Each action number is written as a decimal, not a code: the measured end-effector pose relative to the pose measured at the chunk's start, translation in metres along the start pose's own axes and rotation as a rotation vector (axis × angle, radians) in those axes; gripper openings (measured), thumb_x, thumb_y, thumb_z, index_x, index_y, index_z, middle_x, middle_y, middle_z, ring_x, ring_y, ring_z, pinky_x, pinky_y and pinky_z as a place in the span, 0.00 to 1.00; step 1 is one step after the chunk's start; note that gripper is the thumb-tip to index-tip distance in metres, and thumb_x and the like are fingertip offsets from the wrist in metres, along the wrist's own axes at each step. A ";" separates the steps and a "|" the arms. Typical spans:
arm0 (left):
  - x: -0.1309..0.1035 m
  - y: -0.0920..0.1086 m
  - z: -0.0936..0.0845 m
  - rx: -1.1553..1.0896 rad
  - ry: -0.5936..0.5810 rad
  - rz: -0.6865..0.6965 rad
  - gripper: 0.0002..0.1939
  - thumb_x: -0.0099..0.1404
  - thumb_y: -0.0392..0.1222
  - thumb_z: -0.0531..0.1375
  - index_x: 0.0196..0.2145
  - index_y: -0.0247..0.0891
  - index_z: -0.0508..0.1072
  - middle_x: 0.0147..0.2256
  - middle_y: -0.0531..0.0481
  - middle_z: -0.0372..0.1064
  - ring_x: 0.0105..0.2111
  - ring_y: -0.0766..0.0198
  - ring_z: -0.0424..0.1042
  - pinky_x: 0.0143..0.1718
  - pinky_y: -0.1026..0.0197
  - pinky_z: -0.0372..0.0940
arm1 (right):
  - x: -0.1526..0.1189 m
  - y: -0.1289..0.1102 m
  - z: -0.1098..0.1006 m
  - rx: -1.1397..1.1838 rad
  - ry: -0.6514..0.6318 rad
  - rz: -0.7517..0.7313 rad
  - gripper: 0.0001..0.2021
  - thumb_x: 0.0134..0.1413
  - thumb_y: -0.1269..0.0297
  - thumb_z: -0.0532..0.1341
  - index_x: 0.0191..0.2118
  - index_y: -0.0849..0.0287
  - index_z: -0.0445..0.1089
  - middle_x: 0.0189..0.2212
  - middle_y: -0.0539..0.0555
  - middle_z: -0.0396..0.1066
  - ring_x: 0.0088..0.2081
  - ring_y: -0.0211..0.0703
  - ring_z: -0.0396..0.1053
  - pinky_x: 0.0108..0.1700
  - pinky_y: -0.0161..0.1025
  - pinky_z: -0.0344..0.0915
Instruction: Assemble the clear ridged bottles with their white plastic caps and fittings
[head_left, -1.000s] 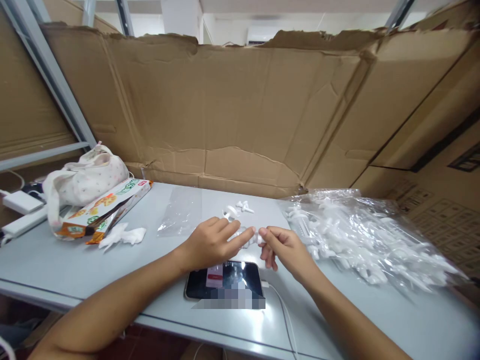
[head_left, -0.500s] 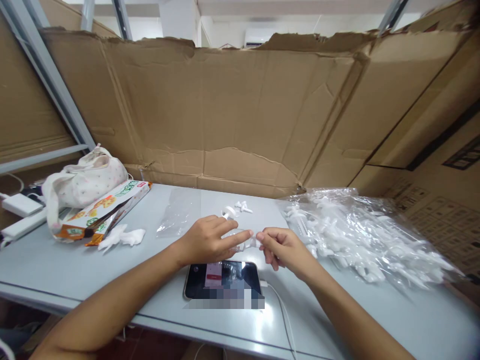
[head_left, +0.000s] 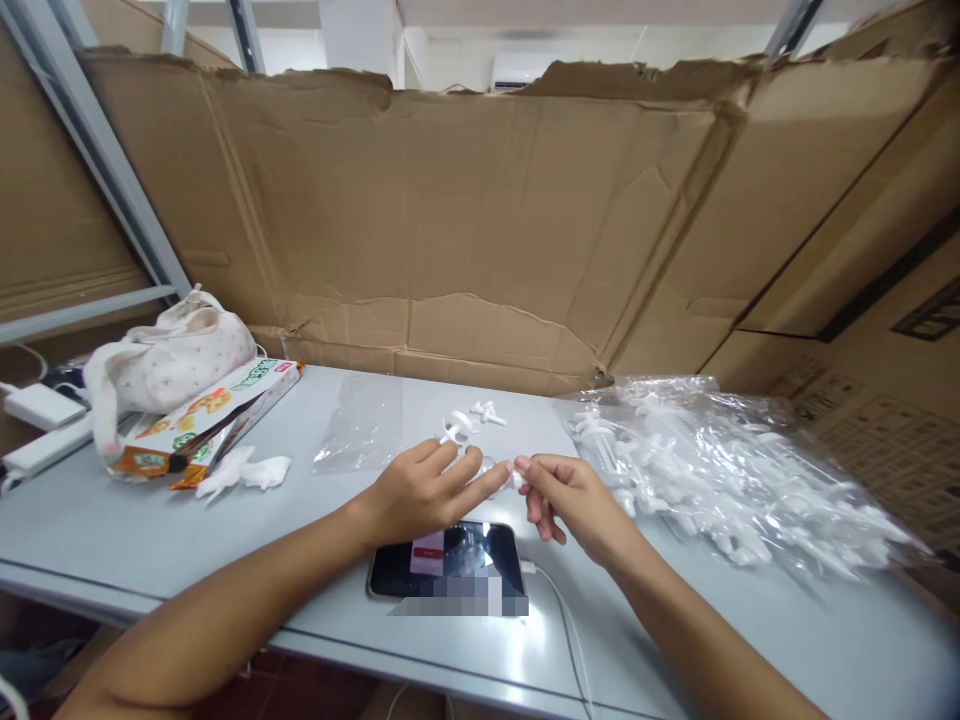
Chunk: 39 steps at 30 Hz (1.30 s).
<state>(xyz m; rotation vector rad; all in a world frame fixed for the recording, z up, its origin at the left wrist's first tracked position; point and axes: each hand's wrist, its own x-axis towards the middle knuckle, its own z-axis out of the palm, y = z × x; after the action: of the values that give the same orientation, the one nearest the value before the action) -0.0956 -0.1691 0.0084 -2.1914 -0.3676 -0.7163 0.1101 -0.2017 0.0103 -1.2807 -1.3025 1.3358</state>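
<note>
My left hand (head_left: pixel 427 487) is above the phone, its fingers bent around a white and clear plastic piece (head_left: pixel 487 466) that they partly hide. A white ring-shaped part (head_left: pixel 455 428) shows just beyond its fingers. My right hand (head_left: pixel 570 497) pinches something small at the white end of that piece, and its fingertips meet my left index finger. Below the hands a phone (head_left: pixel 450 560) lies face up with a cable plugged in. Small white parts (head_left: pixel 489 413) lie on the table behind the hands.
Clear bags full of white parts (head_left: pixel 697 470) cover the right side of the table (head_left: pixel 322 600). A flat clear bag (head_left: pixel 360 420), crumpled tissue (head_left: pixel 244 472), a snack package (head_left: pixel 217 415) and a cloth bag (head_left: pixel 180 355) lie left. Cardboard (head_left: pixel 480 220) stands behind.
The fingers of my left hand have curled more and shifted slightly, so more of the white ring-shaped part shows. My right hand has stayed almost in place, its fingertips now touching my left index finger.
</note>
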 end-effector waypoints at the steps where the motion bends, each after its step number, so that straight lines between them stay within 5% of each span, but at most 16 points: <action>1: 0.000 0.001 -0.001 0.014 0.004 0.014 0.20 0.64 0.36 0.56 0.54 0.39 0.64 0.37 0.48 0.71 0.27 0.66 0.66 0.27 0.62 0.62 | 0.000 0.000 0.000 0.001 -0.001 0.016 0.23 0.42 0.42 0.62 0.20 0.60 0.64 0.09 0.46 0.64 0.08 0.30 0.58 0.09 0.27 0.49; 4: 0.002 0.004 -0.002 -0.013 -0.027 -0.019 0.19 0.64 0.36 0.55 0.53 0.38 0.64 0.37 0.47 0.71 0.28 0.65 0.67 0.28 0.62 0.63 | 0.002 0.002 0.000 -0.003 0.015 0.043 0.24 0.42 0.41 0.61 0.19 0.60 0.63 0.08 0.46 0.63 0.08 0.30 0.57 0.09 0.27 0.48; 10: 0.005 0.011 -0.005 -0.400 -0.233 -0.351 0.23 0.61 0.48 0.57 0.53 0.39 0.64 0.41 0.45 0.70 0.34 0.60 0.71 0.33 0.59 0.68 | 0.002 0.012 0.004 -0.159 0.081 -0.096 0.25 0.51 0.40 0.53 0.22 0.58 0.63 0.13 0.48 0.66 0.12 0.34 0.61 0.13 0.31 0.54; 14: 0.008 0.005 -0.008 -0.657 -0.295 -0.536 0.26 0.59 0.49 0.59 0.54 0.42 0.64 0.43 0.46 0.69 0.38 0.59 0.72 0.38 0.57 0.69 | -0.005 0.008 0.004 -0.386 0.069 -0.377 0.17 0.60 0.49 0.50 0.40 0.56 0.67 0.23 0.50 0.70 0.23 0.39 0.68 0.28 0.37 0.65; 17: 0.011 -0.002 -0.011 -0.850 -0.301 -0.632 0.25 0.58 0.47 0.61 0.52 0.44 0.66 0.44 0.47 0.69 0.41 0.60 0.71 0.42 0.56 0.68 | -0.008 0.002 0.002 -0.394 -0.006 -0.449 0.15 0.58 0.54 0.55 0.47 0.55 0.64 0.28 0.52 0.71 0.29 0.42 0.70 0.33 0.39 0.67; 24: 0.010 -0.009 -0.013 -0.969 -0.312 -0.502 0.25 0.58 0.48 0.61 0.53 0.42 0.66 0.43 0.48 0.70 0.42 0.61 0.70 0.45 0.56 0.67 | -0.009 -0.002 -0.005 -0.567 -0.037 -0.480 0.11 0.57 0.53 0.56 0.32 0.56 0.65 0.18 0.47 0.65 0.22 0.38 0.65 0.25 0.35 0.58; 31: 0.004 -0.005 -0.006 -0.461 -0.165 -0.216 0.20 0.63 0.45 0.55 0.52 0.39 0.65 0.38 0.46 0.71 0.34 0.61 0.72 0.32 0.58 0.68 | -0.005 0.001 0.000 -0.482 -0.066 -0.300 0.25 0.59 0.46 0.47 0.20 0.57 0.61 0.13 0.47 0.59 0.17 0.36 0.58 0.22 0.34 0.56; 36: 0.007 -0.014 -0.011 -0.886 -0.262 -0.400 0.25 0.59 0.50 0.61 0.53 0.42 0.65 0.45 0.47 0.70 0.41 0.62 0.71 0.42 0.58 0.67 | -0.007 0.001 -0.005 -0.711 -0.010 -0.623 0.13 0.57 0.52 0.55 0.40 0.56 0.65 0.32 0.53 0.70 0.29 0.41 0.65 0.31 0.37 0.61; 39: 0.009 -0.017 -0.015 -1.097 -0.326 -0.416 0.24 0.59 0.48 0.62 0.52 0.42 0.66 0.46 0.48 0.70 0.44 0.63 0.70 0.47 0.59 0.65 | -0.008 0.003 -0.008 -0.795 -0.057 -0.746 0.11 0.58 0.55 0.54 0.30 0.56 0.63 0.23 0.50 0.64 0.25 0.40 0.61 0.29 0.36 0.57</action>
<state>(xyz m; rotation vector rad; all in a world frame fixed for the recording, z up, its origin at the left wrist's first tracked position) -0.1021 -0.1689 0.0321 -3.3479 -0.7321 -0.9067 0.1193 -0.2086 0.0085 -1.0362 -2.1822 0.3179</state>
